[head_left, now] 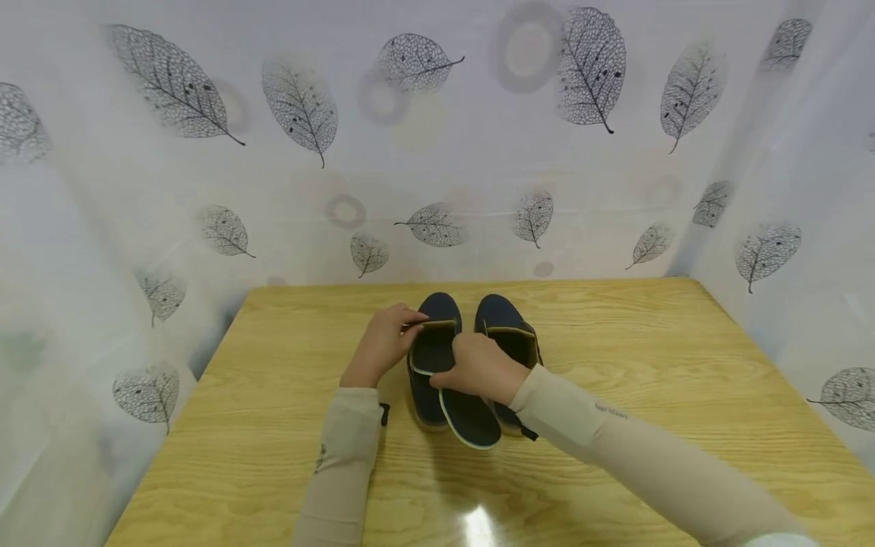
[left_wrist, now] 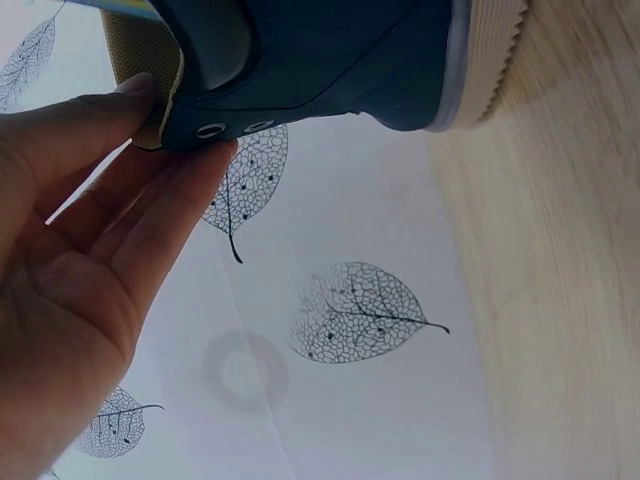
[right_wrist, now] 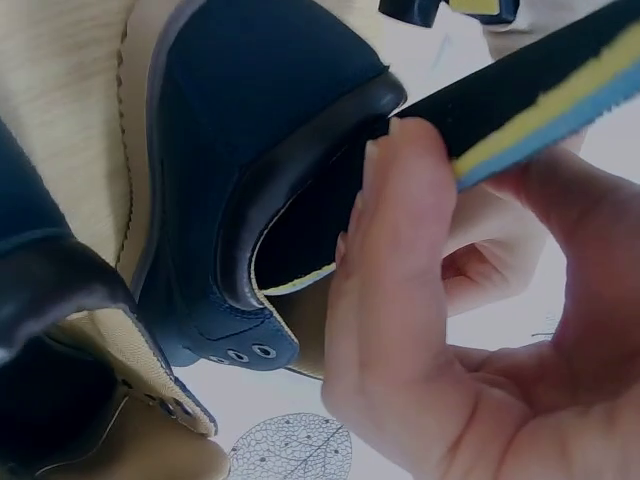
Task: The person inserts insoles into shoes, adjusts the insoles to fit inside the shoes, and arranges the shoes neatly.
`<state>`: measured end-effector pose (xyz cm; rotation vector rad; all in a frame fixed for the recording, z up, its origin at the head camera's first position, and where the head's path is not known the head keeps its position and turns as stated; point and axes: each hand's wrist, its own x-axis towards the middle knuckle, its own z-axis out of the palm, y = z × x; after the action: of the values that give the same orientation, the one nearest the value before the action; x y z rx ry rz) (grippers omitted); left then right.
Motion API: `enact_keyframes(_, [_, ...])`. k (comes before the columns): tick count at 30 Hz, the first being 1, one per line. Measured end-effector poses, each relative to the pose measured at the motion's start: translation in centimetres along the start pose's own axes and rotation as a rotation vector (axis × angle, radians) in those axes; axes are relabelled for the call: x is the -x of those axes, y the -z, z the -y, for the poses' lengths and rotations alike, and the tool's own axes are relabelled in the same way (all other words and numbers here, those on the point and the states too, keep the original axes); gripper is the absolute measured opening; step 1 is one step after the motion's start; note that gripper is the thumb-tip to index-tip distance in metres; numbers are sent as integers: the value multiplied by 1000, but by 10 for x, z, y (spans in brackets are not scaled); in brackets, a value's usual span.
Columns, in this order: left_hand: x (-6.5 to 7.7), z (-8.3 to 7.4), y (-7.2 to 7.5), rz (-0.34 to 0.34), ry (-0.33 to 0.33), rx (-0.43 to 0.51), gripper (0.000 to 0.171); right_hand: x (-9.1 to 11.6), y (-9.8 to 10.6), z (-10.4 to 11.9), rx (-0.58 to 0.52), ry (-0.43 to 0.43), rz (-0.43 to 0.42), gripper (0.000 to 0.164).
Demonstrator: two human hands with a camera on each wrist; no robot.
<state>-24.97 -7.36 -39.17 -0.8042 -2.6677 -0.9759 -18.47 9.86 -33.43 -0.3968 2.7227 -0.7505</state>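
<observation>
A pair of dark blue shoes with pale soles stands on the table, toes pointing away. My left hand (head_left: 386,342) is at the left shoe (head_left: 440,305), pinching the edge of its opening beside the metal eyelets, thumb inside the tan lining (left_wrist: 142,55). My right hand (head_left: 484,366) grips a black insole (head_left: 473,422) with a layered yellow and blue edge. The insole's front part lies inside the left shoe's opening, while its heel end sticks out above the shoe's heel, tilted to the right. The right shoe (head_left: 497,310) stands close beside, partly hidden behind my right hand.
The wood-grain table (head_left: 287,334) reaches back to a pale curtain (head_left: 465,152) printed with leaves, which also hangs at both sides. A dark strap (head_left: 528,434) juts out by the right shoe's heel.
</observation>
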Motion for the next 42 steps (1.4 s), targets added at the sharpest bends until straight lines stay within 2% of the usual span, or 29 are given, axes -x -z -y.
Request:
enact_keyframes(7, [-1,0,-1,11,16,5,17,-20,-7,-2,61,-5,-37,48])
enact_keyframes(13, [-1,1,-2,21,32,15,18,-30,-15,-1,178,-28,-63,47])
enact_keyframes(17, [0,-1,-2,17,31,24,18,-21,-21,6,318,25,-113,40])
enact_keyframes(22, [0,-2,-2,13,27,23,18,1,-31,12,498,71,-188,59])
enact_keyframes(25, [0,-1,-2,8,19,16,18,17,-32,14,539,91,-203,56])
enact_keyframes(29, [0,0,-2,0,4,5,18,40,-30,14,481,77,-215,53])
enact_keyframes(33, [0,1,-1,1,3,-2,18,55,-26,9,354,38,-161,51])
enact_keyframes(37, [1,1,0,-2,12,-1,19,60,-24,5,247,48,-132,49])
enact_keyframes(42, [1,0,-2,7,14,-3,19,58,-24,2,162,73,-170,43])
